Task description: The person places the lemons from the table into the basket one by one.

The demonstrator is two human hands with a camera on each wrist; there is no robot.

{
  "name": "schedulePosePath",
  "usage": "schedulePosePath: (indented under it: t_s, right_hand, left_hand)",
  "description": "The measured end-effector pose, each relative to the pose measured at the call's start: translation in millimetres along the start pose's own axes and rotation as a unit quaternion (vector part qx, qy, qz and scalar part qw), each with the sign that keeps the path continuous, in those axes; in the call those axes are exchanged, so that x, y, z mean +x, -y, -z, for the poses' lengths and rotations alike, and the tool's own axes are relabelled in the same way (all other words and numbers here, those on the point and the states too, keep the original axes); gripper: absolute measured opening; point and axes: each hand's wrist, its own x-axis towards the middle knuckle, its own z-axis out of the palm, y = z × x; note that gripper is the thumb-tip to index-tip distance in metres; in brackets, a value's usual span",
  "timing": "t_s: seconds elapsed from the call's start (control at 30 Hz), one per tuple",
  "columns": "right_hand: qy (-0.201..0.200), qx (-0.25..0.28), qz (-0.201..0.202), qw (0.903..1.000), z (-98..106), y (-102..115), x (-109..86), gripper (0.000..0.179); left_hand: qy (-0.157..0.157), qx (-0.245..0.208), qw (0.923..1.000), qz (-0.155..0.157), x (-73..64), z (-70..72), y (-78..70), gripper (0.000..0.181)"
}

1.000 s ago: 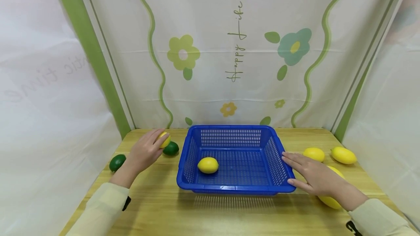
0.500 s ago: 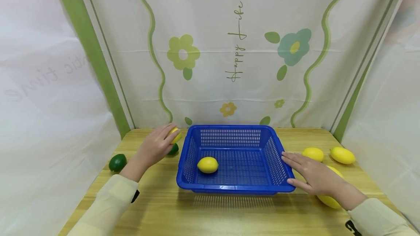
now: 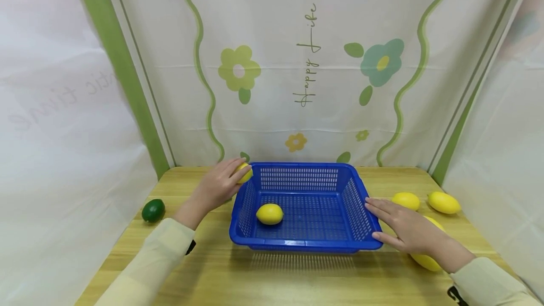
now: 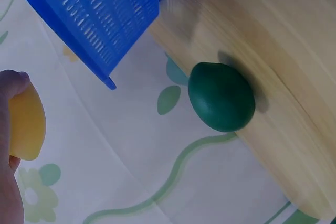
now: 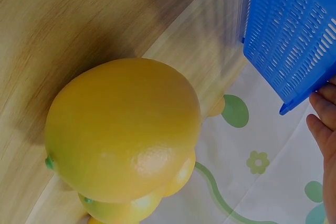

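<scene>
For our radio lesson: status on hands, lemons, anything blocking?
Left hand gripping lemon near left rim of basket. Right hand touching right rim. Second lemon inside basket. Nothing visibly blocking.

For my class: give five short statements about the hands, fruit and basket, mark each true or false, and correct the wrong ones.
1. The left hand holds a yellow fruit. True.
2. The right hand touches the blue basket. True.
3. Three lemons lie inside the basket. False: just one lemon does.
4. A lime lies on the table, left of the basket. True.
5. The large yellow fruit near the right hand is inside the basket. False: it lies on the table.
</scene>
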Motion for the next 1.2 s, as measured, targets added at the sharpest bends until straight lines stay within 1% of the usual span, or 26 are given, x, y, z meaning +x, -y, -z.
schedulePosePath:
  t_s: [0.23, 0.43, 0.67, 0.73, 0.9, 1.03, 1.2]
  right_hand:
    - [-0.002, 0.001, 0.003, 1.0000, -2, -1, -0.5, 0.062]
    - [0.001, -0.001, -0.001, 1.0000, -1, -1, -0.1, 0.062]
    - [0.005, -0.004, -0.003, 1.0000, -1, -1, 0.0, 0.062]
    - [0.005, -0.006, -0.003, 1.0000, -1, 0, -0.1, 0.062]
    - [0.002, -0.006, -0.001, 1.0000, -1, -1, 0.0, 0.062]
    - [0.001, -0.005, 0.000, 1.0000, -2, 0, -0.3, 0.062]
    - [0.000, -0.003, -0.002, 1.0000, -3, 0, -0.9, 0.062]
  left_hand:
    - [0.000, -0.001, 1.0000, -0.009, 12.9, -9.6, -7.0, 0.055]
    - [0.008, -0.003, 0.9998, -0.018, 21.0, -18.5, -12.5, 0.056]
    - [-0.010, -0.009, 0.9992, -0.037, 30.6, -26.5, -17.7, 0.058]
    - [-0.009, -0.011, 0.9992, -0.038, 31.9, -29.4, -18.4, 0.060]
    - [0.008, -0.023, 0.9993, -0.027, 33.0, -36.3, -20.4, 0.057]
    - [0.020, -0.040, 0.9988, -0.017, 34.7, -39.1, -23.0, 0.055]
    - [0.036, -0.051, 0.9979, -0.016, 37.0, -41.5, -25.6, 0.056]
